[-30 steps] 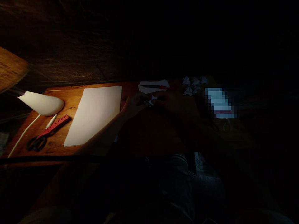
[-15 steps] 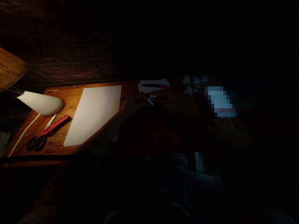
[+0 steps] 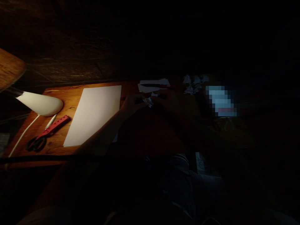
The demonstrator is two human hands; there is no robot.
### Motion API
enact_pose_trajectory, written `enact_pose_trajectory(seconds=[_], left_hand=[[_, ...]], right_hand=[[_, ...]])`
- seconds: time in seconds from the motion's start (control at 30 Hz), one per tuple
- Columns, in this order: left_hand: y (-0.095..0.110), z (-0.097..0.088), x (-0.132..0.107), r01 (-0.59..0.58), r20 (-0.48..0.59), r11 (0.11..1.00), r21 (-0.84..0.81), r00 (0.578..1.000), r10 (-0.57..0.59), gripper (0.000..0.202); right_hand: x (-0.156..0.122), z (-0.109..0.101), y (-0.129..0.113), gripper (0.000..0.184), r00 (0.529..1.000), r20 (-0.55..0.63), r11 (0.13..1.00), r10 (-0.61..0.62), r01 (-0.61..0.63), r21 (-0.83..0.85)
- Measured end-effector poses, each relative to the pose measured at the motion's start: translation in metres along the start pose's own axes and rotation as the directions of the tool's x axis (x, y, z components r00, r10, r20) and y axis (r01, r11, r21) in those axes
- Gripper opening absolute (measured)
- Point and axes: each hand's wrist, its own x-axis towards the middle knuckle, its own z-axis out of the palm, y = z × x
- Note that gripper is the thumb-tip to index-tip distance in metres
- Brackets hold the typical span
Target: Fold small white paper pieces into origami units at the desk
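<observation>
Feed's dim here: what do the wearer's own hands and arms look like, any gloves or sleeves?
The left hand is ungloved and the left forearm shows no sleeve. A pale shape at lower left may be a sleeve edge; too dim to be sure. The right hand looks bare too, but shadow hides whether that arm is covered.
</observation>
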Motion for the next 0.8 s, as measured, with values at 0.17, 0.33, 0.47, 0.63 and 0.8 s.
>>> enact_pose_trajectory(seconds=[0.17,0.33,0.47,0.63,0.8], left_hand=[[-0.003,0.002,0.001,-0.002,0.001,0.999,-0.045,1.0,0.002,0.02],[-0.007,0.001,0.001,-0.022,-0.029,0.999,-0.027,0.999,0.022,0.02],[-0.007,0.001,0.002,-0.012,-0.018,1.0,-0.005,1.0,0.012,0.019],[0.001,0.001,0.001,-0.037,0.043,0.999,0.029,0.998,0.035,0.015],[0.004,0.002,-0.001,-0.012,0.088,0.997,0.081,0.996,0.005,0.015]], right_hand=[[0.0,0.001,-0.006,0.031,0.998,0.047,0.998,0.029,-0.031,0.049],[-0.002,0.0,-0.01,0.044,0.99,0.124,0.994,0.065,-0.075,0.075],[-0.002,-0.002,-0.008,0.036,0.993,0.096,0.987,0.063,-0.077,0.139],[0.001,-0.009,-0.004,0.027,0.997,0.074,0.988,0.014,-0.025,0.155],[0.003,-0.009,0.001,0.031,0.997,0.071,0.992,-0.024,0.015,0.127]])
